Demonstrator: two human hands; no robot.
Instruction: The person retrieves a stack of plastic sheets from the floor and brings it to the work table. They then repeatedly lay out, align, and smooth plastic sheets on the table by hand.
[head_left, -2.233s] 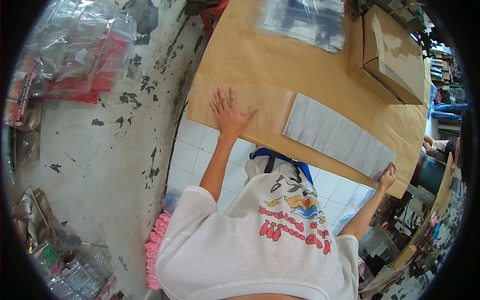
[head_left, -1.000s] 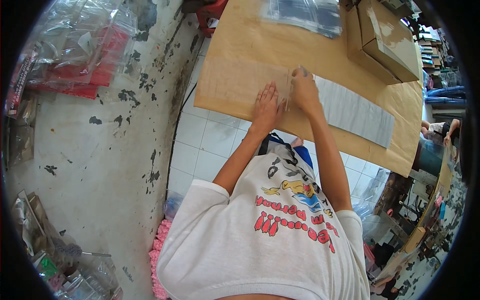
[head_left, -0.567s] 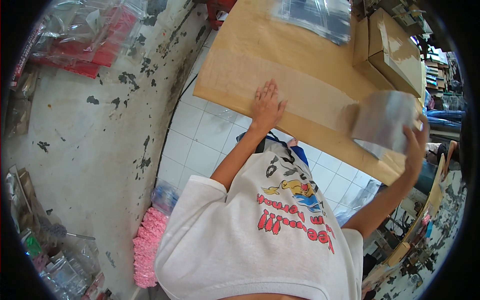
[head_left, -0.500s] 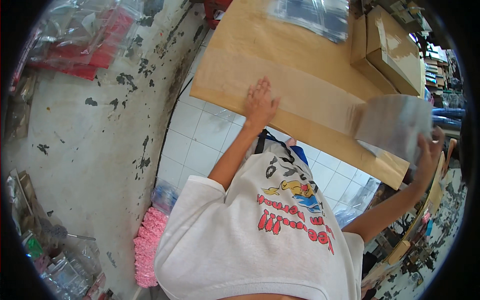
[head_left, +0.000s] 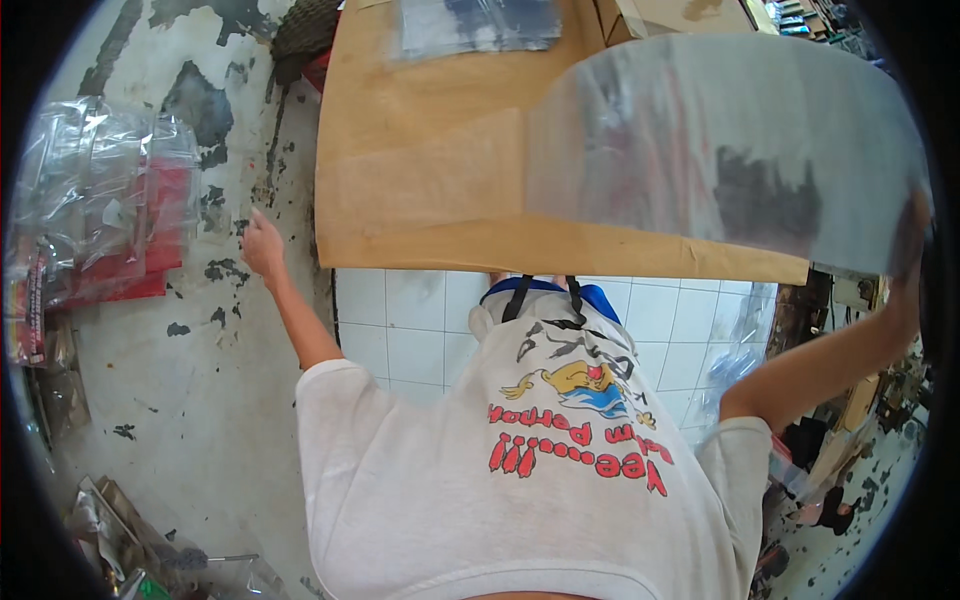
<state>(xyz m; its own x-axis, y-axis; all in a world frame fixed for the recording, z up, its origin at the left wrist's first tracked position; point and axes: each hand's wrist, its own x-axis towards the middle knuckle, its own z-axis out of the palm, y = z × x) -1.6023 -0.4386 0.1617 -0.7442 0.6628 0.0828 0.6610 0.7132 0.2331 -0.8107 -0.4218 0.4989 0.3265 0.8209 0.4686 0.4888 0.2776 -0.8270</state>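
A long strip of clear plastic sheet (head_left: 620, 160) lies flat on the brown-covered table (head_left: 430, 110) at its left part, then lifts and arches up toward the right. At the far right rim, my right hand (head_left: 908, 245) grips the end of this sheet, with its fingers partly dark and smeared. My left hand (head_left: 262, 247) is off the table's left edge, in front of the peeling wall. Nothing shows in it; one finger stretches out and the others look loosely bent.
A stack of clear plastic bags (head_left: 480, 28) sits at the table's far side, near a cardboard box (head_left: 680, 18). Clear and red plastic packages (head_left: 120, 200) hang on the wall (head_left: 210, 400) at the left. White floor tiles (head_left: 415, 325) show below the table's near edge.
My left hand has left the tabletop and swung out to the left. My right hand has pulled the sheet's end farther right, so it arches larger. The view has turned.
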